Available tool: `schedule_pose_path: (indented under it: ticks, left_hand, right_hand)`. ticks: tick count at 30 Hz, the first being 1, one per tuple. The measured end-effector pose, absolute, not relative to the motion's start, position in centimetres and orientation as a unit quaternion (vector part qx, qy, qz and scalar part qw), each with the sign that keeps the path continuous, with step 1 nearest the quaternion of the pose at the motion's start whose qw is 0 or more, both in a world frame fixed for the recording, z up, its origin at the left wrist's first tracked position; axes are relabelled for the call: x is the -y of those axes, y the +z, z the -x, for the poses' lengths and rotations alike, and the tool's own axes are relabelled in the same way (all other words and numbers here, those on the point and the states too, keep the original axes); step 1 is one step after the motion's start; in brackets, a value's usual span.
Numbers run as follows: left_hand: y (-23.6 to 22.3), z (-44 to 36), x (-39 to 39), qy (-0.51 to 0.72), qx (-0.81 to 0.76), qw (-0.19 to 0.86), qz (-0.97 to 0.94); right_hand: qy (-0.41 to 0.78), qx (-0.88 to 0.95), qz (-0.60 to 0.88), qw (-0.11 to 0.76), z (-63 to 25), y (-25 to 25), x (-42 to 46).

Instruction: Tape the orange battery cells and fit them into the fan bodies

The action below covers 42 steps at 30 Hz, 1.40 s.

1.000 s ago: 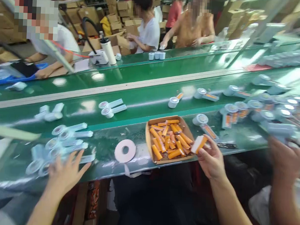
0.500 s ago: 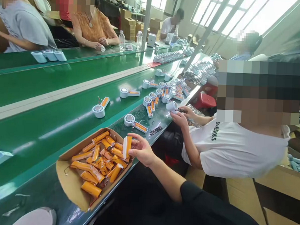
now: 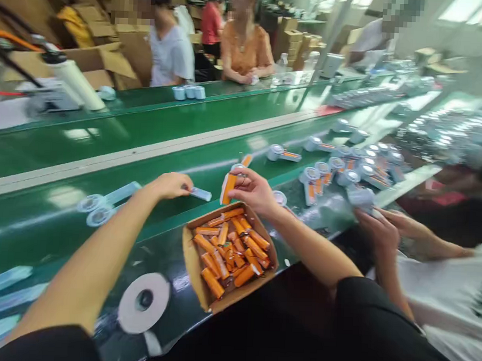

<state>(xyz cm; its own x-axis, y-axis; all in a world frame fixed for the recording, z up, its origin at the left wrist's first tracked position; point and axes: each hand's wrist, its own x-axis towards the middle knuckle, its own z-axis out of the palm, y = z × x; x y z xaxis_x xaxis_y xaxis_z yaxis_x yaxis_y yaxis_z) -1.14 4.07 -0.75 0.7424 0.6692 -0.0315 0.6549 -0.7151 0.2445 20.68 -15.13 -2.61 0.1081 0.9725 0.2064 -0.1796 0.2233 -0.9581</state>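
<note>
Over the green belt, my left hand (image 3: 172, 187) is closed on a light-blue handheld fan housing. Its handle (image 3: 201, 193) points right; the round head is hidden by my fingers. My right hand (image 3: 253, 191) pinches an orange battery (image 3: 229, 189) with a white strip along one side, held upright above the far edge of a cardboard box (image 3: 189, 253). Inside that box lie several loose orange batteries (image 3: 211, 283) with thin wires. Behind my right hand, a fan housing with an orange battery in its handle (image 3: 247, 160) is partly covered.
A roll of white tape (image 3: 126, 303) lies left of the box. Two fan housings (image 3: 99, 216) rest on the belt by my left forearm, with more at lower left. Toward the right, several battery-fitted fans (image 3: 310, 183) cluster near a co-worker's hands (image 3: 378, 229). Other people sit across the belt.
My left hand has gone from the fan housings at left to one on the belt and closed on it. My right hand, still holding the battery, has moved to the box's far side.
</note>
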Motion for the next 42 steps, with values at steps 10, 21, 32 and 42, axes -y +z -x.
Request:
schedule_pose_path:
  ticks: [10,21,32,42]
  left_hand:
    - [-3.0,0.5,-4.2,-0.036,-0.418,0.166,-0.893]
    - [-3.4,-2.5,-2.6,0.049,-0.5,0.202,-0.841]
    - [-5.3,17.5,15.6,0.193,-0.516,0.167,-0.818]
    - [-7.9,24.8,23.8,0.046,-0.425,0.1,-0.898]
  right_hand:
    - [0.164,0.755,0.623,0.118,-17.4,-3.3,6.6]
    - [0.126,0.781,0.609,-0.06,-15.6,-2.4,4.7]
    - [0.061,0.809,0.584,-0.019,-19.6,-1.7,17.8]
    - [0.033,0.746,0.648,0.15,-18.2,-1.6,20.0]
